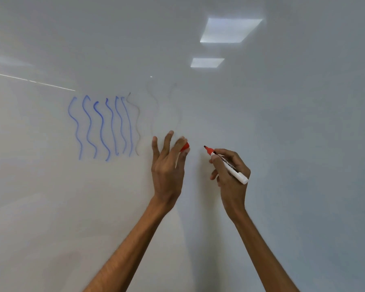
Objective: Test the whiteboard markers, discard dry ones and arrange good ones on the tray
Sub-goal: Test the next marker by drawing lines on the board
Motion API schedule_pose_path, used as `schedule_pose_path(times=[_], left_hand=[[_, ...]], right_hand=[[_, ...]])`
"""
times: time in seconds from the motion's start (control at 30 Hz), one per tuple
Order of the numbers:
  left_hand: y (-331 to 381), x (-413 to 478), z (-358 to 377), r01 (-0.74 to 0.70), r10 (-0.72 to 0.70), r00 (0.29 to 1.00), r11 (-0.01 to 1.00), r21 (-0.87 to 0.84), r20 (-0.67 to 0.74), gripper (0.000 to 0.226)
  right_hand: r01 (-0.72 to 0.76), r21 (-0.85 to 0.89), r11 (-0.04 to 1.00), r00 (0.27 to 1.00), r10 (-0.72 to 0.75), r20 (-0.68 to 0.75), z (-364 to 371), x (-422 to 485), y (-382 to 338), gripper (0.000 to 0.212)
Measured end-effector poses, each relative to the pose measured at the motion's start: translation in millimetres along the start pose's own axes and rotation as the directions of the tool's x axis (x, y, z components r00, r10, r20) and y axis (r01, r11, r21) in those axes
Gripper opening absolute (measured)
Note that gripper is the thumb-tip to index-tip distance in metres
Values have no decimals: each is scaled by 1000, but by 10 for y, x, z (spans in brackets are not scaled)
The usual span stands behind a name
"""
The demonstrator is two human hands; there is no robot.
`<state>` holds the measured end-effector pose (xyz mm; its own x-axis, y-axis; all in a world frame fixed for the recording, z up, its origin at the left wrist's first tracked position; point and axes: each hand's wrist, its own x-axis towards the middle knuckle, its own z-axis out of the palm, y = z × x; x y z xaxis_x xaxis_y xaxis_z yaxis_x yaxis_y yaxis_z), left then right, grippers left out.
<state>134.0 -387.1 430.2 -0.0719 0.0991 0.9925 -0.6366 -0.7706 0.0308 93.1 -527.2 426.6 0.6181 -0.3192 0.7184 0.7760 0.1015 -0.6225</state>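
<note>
The red marker [228, 164] is clasped by the right hand [230, 180]; the cap [185, 146], barely pinched by the left hand [167, 167], could be dropped.

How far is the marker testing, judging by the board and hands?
Done: six blue wavy lines and some faint grey ones stand on the whiteboard, so several markers look tested. In hand: the right hand holds an uncapped red marker, the left hand holds its red cap; no red line shows yet. Left: this test and the sorting; no tray is in view.
</note>
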Motion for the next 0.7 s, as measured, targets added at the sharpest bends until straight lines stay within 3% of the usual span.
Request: schedule_pose_path(times=[0.13, 0.23, 0.3, 0.47, 0.7], left_hand=[[245, -494, -303, 328, -280, 932, 924, -200, 231, 31], [364, -821, -450, 592, -474, 782, 768, -245, 405, 41], [418, -996, -509, 691, -538, 697, 679, -247, 474, 41], [548, -1345, -621, 798, -604, 580, 557, -232, 547, 38], [591, -1782, -689, 776, -518, 536, 614, -146, 667, 40]], right_hand=[[-168, 69, 983, 986, 167, 16, -181, -303, 98, 17], [-263, 73, 962, 965, 263, 11, -323, -515, 184, 23], [-305, 37, 952, 952, 305, 7, -405, -644, 238, 24], [-405, -63, 912, 914, 406, 5, -627, -940, 429, 19], [-541, -163, 825, 839, 544, -29, -887, -1394, 669, 18]])
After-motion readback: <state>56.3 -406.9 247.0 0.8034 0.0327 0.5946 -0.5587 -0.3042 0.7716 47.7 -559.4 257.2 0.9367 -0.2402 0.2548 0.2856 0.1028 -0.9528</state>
